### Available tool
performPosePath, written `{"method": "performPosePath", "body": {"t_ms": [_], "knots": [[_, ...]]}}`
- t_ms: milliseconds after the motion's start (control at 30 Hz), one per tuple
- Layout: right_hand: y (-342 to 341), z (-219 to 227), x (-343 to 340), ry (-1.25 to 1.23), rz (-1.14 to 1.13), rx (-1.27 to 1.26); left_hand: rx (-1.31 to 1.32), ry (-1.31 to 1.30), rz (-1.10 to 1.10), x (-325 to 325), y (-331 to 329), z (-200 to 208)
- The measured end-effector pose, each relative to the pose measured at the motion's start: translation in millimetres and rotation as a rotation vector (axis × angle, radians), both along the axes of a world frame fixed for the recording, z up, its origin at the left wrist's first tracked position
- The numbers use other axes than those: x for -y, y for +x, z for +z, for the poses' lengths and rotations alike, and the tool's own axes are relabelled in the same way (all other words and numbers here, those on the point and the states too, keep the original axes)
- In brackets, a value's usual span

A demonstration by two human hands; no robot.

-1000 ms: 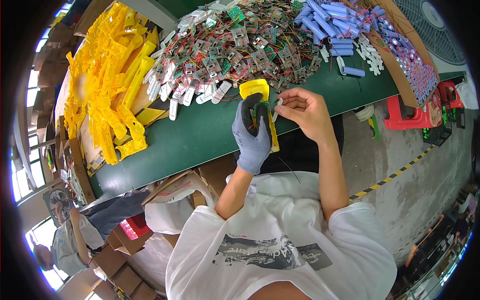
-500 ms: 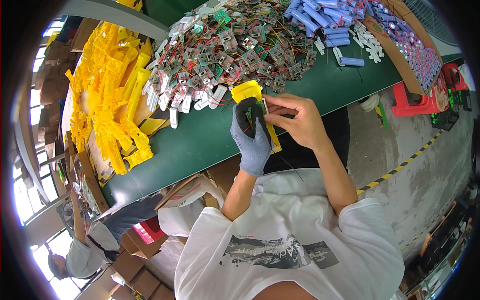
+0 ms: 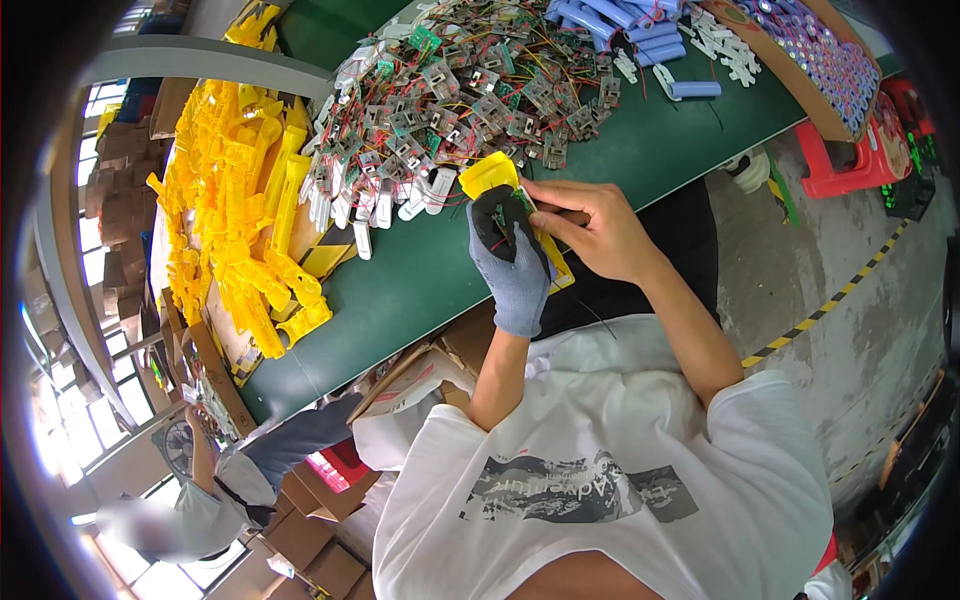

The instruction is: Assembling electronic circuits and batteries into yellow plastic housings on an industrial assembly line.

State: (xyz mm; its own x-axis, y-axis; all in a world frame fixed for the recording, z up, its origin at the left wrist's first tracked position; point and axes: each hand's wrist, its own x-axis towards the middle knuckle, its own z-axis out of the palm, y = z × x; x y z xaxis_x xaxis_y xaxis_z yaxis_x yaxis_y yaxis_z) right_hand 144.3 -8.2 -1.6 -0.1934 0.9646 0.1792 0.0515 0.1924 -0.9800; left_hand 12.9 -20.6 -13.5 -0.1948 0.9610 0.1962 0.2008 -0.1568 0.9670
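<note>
1. Grips yellow casing (image 3: 490, 175) in left hand (image 3: 510, 265), gloved, with fingers wrapped around; held tilted over the near edge of the table (image 3: 420, 280).
2. Presses right hand (image 3: 597, 228), bare, to casing's right side, with thumb and index finger drawn together; cannot tell what, if anything, sits between.
3. Could pinch or nick red wire by crowding thumb and glove into casing's narrow channel; mostly hidden, so hard to check.
4. Could crack or unseat green board (image 3: 526, 198) by pushing askew; shows only as a sliver beside glove.
5. Could drop casing off table edge by easing left grip, since held up with nothing firm beneath.
6. Could snag thin black lead (image 3: 597, 318), dangling below casing against shirt (image 3: 600, 450); cannot tell where attached.
7. Around: see board pile (image 3: 470, 90) just beyond hands, wires tangled; white pieces (image 3: 410, 205) along its near side; yellow pile (image 3: 230, 190) at left; blue cells (image 3: 655, 45) and cell box (image 3: 820, 70) at right.
8. In the way: note board pile, blocking reach straight ahead; likely to catch sleeves or wires. Note red stool (image 3: 840, 165) off to right, well apart.
</note>
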Motion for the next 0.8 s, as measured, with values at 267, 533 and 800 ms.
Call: {"method": "performPosePath", "body": {"t_ms": [267, 533, 800], "knots": [[-0.9, -3.7, 2.4, -0.059, 0.047, -0.058, -0.055, 0.07, 0.052, 3.5, -1.2, -5.7], [2.3, 32.1, -3.4, 0.026, 0.091, 0.356, -0.031, 0.061, 0.043, 1.3, -0.8, -6.8], [0.6, -8.4, 4.2, 0.095, 0.124, -0.086, 0.149, -0.01, 0.117, 13.2, -25.0, -9.9]]}}
